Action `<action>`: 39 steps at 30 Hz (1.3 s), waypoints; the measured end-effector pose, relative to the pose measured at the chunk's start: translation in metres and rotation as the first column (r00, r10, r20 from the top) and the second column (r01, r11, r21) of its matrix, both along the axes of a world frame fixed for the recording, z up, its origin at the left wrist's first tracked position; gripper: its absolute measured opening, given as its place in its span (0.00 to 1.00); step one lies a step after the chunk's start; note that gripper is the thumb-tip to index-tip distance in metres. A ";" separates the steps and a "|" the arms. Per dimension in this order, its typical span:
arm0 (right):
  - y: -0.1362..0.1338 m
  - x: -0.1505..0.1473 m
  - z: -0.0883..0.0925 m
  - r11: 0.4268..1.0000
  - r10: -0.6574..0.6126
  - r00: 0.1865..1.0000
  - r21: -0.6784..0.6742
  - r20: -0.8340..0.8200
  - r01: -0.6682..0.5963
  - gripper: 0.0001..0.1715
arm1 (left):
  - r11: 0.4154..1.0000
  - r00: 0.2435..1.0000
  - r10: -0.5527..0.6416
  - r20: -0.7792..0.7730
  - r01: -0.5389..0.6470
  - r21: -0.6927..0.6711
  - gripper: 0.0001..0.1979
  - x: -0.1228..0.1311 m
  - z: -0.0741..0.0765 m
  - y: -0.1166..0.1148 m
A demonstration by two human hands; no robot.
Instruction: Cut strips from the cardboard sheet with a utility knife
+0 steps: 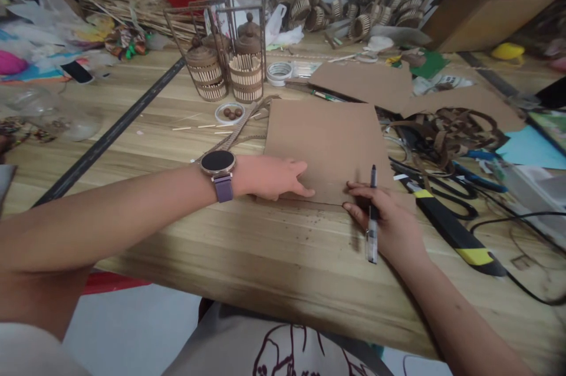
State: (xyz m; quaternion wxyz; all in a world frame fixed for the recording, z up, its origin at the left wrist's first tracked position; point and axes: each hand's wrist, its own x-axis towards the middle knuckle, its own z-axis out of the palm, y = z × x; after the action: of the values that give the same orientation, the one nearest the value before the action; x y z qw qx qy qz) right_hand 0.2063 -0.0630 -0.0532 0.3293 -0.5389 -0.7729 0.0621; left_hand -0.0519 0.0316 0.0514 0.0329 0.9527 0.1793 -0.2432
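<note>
A flat, roughly square piece of brown cardboard [325, 134] lies on the wooden table before me. My left hand [272, 177] rests on its near left part, thumb and fingers apart, with nothing in its grasp. At the near right edge, my right hand [395, 226] touches the sheet with its thumb and fingertips. A capped black pen [372, 237] with a clear barrel is held in that same hand, sticking up and down across the fingers. Just right of this hand lies a black and yellow utility knife [455, 234].
Lidded slatted baskets [206, 72] in tall frames stand beyond the cardboard, near a tape roll [279, 72] and a small dish of brown beads [230, 113]. Scissors [455, 187], a cable and coiled brown strips [460, 128] crowd the right. A long dark ruler-like strip [119, 122] lies left.
</note>
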 end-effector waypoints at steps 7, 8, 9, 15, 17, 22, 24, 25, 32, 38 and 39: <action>0.002 0.001 -0.005 1.000 -0.012 1.000 0.004 -0.023 0.012 0.10 | 0.999 0.999 0.035 -0.029 -0.036 -0.036 0.35 0.000 0.002 0.004; 0.002 0.001 -0.005 1.000 -0.013 1.000 -0.001 -0.026 0.013 0.10 | 0.998 0.999 0.038 -0.030 -0.039 -0.045 0.35 -0.001 0.002 0.004; 0.002 0.001 -0.005 1.000 -0.015 0.999 -0.006 -0.031 0.015 0.09 | 0.998 0.999 0.040 -0.026 -0.042 -0.050 0.35 -0.001 0.002 0.004; 0.001 0.000 -0.002 0.999 -0.028 0.998 -0.045 -0.064 0.025 0.09 | 0.998 1.000 0.010 -0.012 -0.010 -0.055 0.41 0.005 0.002 0.008; 0.001 0.001 -0.001 0.999 -0.021 0.998 -0.052 -0.062 0.018 0.09 | 0.998 0.999 0.014 -0.045 -0.016 -0.063 0.42 0.010 0.004 0.009; 0.002 0.001 0.000 0.999 -0.023 0.998 -0.043 -0.056 0.020 0.11 | 0.997 0.996 0.031 -0.085 -0.037 -0.074 0.47 0.017 0.009 0.010; 0.000 -0.002 0.004 0.994 -0.105 0.993 -0.022 -0.056 0.104 0.12 | 0.994 0.997 0.045 -0.069 -0.052 -0.097 0.47 0.017 0.009 0.011; -0.002 -0.003 0.008 0.988 -0.157 0.986 -0.003 -0.056 0.157 0.13 | 0.991 0.997 0.055 -0.057 -0.062 -0.116 0.47 0.017 0.009 0.012; -0.029 -0.029 0.053 0.999 -0.043 0.991 -0.034 -0.123 0.040 0.20 | 0.966 0.991 0.118 -0.069 -0.130 -0.225 0.48 0.019 0.003 0.023; -0.029 -0.083 0.058 0.952 0.199 0.957 -0.191 -0.210 -0.240 0.11 | 0.981 0.992 0.070 -0.100 -0.087 -0.176 0.47 0.019 0.002 0.026; -0.026 -0.092 0.057 0.951 0.183 0.958 -0.208 -0.219 -0.229 0.10 | 0.978 0.992 0.074 -0.101 -0.092 -0.187 0.47 0.019 0.002 0.025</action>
State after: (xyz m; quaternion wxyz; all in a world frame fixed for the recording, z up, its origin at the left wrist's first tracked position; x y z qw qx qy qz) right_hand 0.1141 -0.0890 0.0035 0.3310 -0.4805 -0.7763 0.2388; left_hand -0.0333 0.0570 0.0538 0.1258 0.9244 0.1959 -0.3021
